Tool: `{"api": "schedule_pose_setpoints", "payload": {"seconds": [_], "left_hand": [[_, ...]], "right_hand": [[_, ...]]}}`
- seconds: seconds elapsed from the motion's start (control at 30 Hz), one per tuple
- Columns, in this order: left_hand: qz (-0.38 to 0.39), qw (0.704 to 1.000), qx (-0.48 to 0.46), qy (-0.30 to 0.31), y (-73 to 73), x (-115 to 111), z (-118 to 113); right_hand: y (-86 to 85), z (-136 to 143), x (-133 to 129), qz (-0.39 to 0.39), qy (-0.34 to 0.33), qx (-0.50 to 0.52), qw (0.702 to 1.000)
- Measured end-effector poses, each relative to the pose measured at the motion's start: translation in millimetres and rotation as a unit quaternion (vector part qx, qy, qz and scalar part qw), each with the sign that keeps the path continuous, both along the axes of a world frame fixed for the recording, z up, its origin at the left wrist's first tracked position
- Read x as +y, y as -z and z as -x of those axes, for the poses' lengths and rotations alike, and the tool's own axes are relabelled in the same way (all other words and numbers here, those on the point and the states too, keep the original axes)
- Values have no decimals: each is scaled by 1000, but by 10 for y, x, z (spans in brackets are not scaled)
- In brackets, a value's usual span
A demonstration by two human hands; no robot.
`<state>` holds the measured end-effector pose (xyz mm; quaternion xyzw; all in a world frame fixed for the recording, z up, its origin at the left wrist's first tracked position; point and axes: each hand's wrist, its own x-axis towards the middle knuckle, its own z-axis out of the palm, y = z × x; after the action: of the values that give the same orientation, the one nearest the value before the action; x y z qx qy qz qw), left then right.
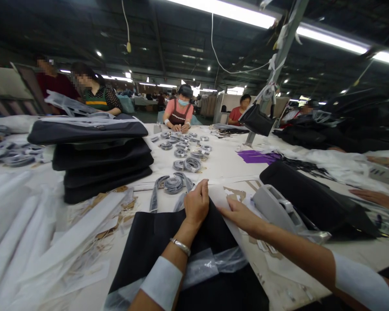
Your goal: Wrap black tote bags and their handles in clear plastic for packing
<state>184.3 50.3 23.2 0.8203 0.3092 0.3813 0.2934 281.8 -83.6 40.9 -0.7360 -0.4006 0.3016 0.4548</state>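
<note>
A black bag [162,235] lies in front of me on the white table, with clear plastic wrap [210,265] across it. My left hand [197,202] is closed at the bag's far edge, its fingers pressed together; what they hold, if anything, is hidden. To the right, my right hand [241,216] rests beside the bag's right edge over white sheet material, its thumb and fingers apart. A coiled grey strap [174,183] in plastic sits just beyond my left hand.
Stacked black bags [103,160] stand at the left, near rolled white sheets [22,242]. A grey tape dispenser [277,209] and another black bag [314,198] are at the right. Wrapped straps [191,164] lie ahead. A co-worker's hand [376,198] reaches in at the far right.
</note>
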Motion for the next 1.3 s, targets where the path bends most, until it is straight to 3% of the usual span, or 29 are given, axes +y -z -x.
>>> {"api": "schedule_pose_setpoints", "payload": {"seconds": [0.17, 0.33, 0.43, 0.5, 0.57, 0.63, 0.73, 0.83, 1.07, 1.2, 1.3], "left_hand": [[-9, 1000, 4, -22, 9, 16, -2], [-25, 997, 49, -49, 12, 11, -13], [-28, 995, 67, -65, 0, 20, 1], [-30, 995, 70, -69, -15, 31, 12], [-35, 994, 77, -69, -27, 40, 15], [-40, 993, 89, -72, -33, 45, 10], [-48, 991, 97, -77, -28, 43, -5], [-51, 992, 91, -76, -24, 36, -13], [-34, 994, 66, -80, -24, 33, -9], [-17, 997, 43, -65, 15, 49, -31], [-21, 997, 46, -60, 44, 63, -48]], "right_hand": [[-193, -124, 23, 129, -104, -242, 956], [-244, -41, 58, 153, -205, -225, 940], [-226, -10, 22, 145, -176, -174, 958], [-196, -20, -99, 122, -106, -60, 985], [-150, -30, -317, 78, -21, 48, 996], [-87, -10, -599, 48, 30, 64, 996], [16, 92, -1004, 79, 27, 70, 994], [93, 222, -1225, 98, 24, 158, 982], [185, 353, -1208, 102, 36, 272, 956], [310, 403, -1225, 90, 27, 248, 964], [315, 396, -1242, 59, -28, 183, 981]]}}
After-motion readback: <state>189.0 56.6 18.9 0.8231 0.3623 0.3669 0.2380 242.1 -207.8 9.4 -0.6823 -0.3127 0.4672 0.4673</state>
